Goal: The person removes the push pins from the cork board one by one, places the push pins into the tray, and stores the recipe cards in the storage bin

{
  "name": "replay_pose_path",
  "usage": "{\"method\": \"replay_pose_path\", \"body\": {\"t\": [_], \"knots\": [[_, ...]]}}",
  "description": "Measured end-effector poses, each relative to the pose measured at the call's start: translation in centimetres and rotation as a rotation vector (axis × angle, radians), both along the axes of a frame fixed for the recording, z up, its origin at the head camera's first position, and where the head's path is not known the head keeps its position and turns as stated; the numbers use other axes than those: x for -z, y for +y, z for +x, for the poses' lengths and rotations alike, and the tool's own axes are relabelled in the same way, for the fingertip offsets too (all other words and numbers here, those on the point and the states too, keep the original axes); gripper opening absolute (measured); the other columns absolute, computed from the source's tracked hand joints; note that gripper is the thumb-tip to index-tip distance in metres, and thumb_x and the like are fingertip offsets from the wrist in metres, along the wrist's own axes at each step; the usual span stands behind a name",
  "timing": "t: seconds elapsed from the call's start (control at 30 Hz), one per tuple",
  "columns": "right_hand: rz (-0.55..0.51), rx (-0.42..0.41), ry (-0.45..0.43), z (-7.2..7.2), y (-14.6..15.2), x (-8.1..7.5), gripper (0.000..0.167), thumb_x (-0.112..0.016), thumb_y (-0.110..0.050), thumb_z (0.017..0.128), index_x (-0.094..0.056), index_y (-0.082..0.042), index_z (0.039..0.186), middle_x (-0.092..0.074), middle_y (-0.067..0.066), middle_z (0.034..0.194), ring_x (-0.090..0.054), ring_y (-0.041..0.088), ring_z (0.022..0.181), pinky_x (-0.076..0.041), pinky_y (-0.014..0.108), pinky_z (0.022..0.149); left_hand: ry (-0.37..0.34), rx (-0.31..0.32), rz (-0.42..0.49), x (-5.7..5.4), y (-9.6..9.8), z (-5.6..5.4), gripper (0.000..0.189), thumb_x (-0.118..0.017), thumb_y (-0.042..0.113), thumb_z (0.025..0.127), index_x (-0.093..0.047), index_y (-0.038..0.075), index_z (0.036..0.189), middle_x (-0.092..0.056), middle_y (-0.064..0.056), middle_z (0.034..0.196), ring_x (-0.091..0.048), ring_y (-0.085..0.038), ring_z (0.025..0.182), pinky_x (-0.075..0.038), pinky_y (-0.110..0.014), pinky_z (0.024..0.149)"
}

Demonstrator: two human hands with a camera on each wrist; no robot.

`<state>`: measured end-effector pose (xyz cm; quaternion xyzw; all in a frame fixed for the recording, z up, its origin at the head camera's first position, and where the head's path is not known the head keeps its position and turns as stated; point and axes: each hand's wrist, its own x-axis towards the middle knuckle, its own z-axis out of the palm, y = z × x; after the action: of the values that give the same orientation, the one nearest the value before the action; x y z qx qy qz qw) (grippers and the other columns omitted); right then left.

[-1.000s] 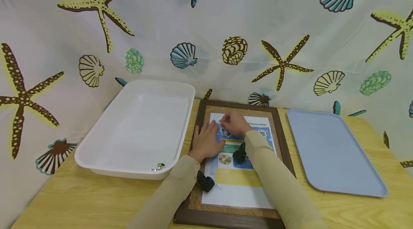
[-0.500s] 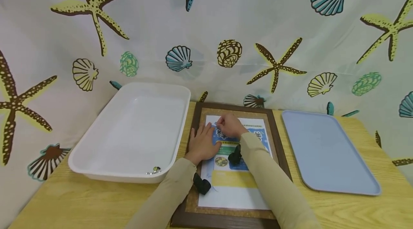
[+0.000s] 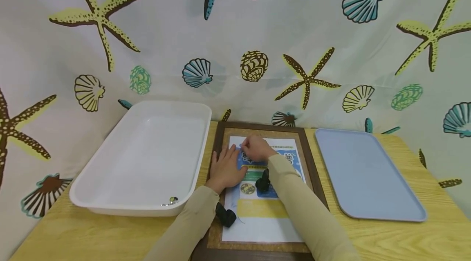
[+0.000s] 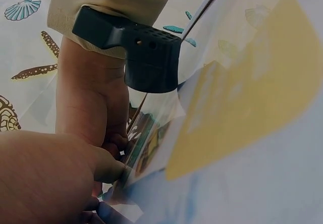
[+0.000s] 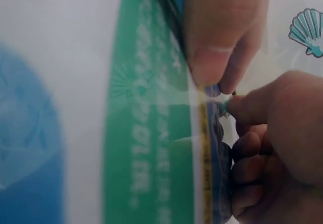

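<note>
A printed poster lies on a cork board with a dark brown frame. My left hand rests with spread fingers on the poster's left side. Near the poster's upper left corner, my right hand pinches something small between thumb and finger. Seen from the right wrist, this is a green push pin, its tip hidden at the poster's surface. The left thumb lies close by. In the left wrist view the right hand reaches down beyond the left hand.
On the left stands a deep white tray with a few small pin-like pieces in its near right corner. To the board's right lies a flat blue-grey tray. Behind the wooden table hangs a shell-patterned curtain.
The head view has shifted, so the scene sits slightly lower and further left. Both hands keep nearly the same places on the poster, the right one still pinching at the upper left.
</note>
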<state>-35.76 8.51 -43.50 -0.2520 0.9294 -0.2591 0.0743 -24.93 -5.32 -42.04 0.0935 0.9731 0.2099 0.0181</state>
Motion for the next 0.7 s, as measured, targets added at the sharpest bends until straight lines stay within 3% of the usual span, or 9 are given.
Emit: {"method": "replay_pose_path", "body": {"t": [0.13, 0.23, 0.37, 0.53, 0.7], "knots": [[-0.035, -0.024, 0.018, 0.4, 0.2, 0.0, 0.021, -0.053, -0.018, 0.097, -0.07, -0.005, 0.093, -0.068, 0.006, 0.083, -0.06, 0.016, 0.071, -0.051, 0.031, 0.071, 0.01, 0.003, 0.002, 0.2, 0.1, 0.0, 0.063, -0.053, 0.037, 0.095, -0.037, 0.006, 0.147, -0.028, -0.013, 0.157, -0.015, -0.034, 0.148, -0.006, -0.058, 0.117], [-0.031, 0.013, 0.009, 2.2, -0.1, -1.7, 0.016, -0.053, -0.008, 0.095, -0.067, 0.0, 0.096, -0.067, 0.01, 0.087, -0.06, 0.018, 0.075, -0.051, 0.032, 0.076, 0.017, -0.003, 0.009, 0.3, 0.1, 0.0, 0.061, -0.053, 0.036, 0.094, -0.039, 0.006, 0.146, -0.029, -0.014, 0.157, -0.016, -0.034, 0.148, -0.006, -0.058, 0.117], [-0.043, 0.068, -0.014, 2.9, -0.1, -2.4, 0.016, -0.053, -0.008, 0.096, -0.066, 0.001, 0.099, -0.067, 0.01, 0.091, -0.058, 0.015, 0.078, -0.05, 0.03, 0.079, 0.016, -0.006, 0.016, 0.3, 0.1, 0.0, 0.061, -0.053, 0.035, 0.094, -0.04, 0.005, 0.145, -0.029, -0.014, 0.157, -0.018, -0.035, 0.147, -0.006, -0.059, 0.117], [-0.072, 0.132, -0.062, 3.1, 0.2, -2.7, 0.016, -0.054, -0.011, 0.097, -0.066, -0.001, 0.099, -0.065, 0.008, 0.092, -0.057, 0.015, 0.08, -0.05, 0.032, 0.082, 0.022, -0.003, 0.023, 0.2, 0.3, 0.0, 0.061, -0.054, 0.034, 0.093, -0.041, 0.003, 0.144, -0.03, -0.015, 0.156, -0.018, -0.036, 0.147, -0.006, -0.059, 0.117], [-0.076, 0.13, -0.065, 3.2, 0.5, -2.7, 0.016, -0.054, -0.012, 0.097, -0.065, -0.001, 0.099, -0.064, 0.008, 0.091, -0.057, 0.015, 0.079, -0.05, 0.031, 0.078, 0.021, -0.005, 0.014, 0.2, 0.3, 0.0, 0.061, -0.054, 0.034, 0.094, -0.041, 0.003, 0.144, -0.029, -0.015, 0.156, -0.018, -0.036, 0.147, -0.007, -0.058, 0.117]]}}
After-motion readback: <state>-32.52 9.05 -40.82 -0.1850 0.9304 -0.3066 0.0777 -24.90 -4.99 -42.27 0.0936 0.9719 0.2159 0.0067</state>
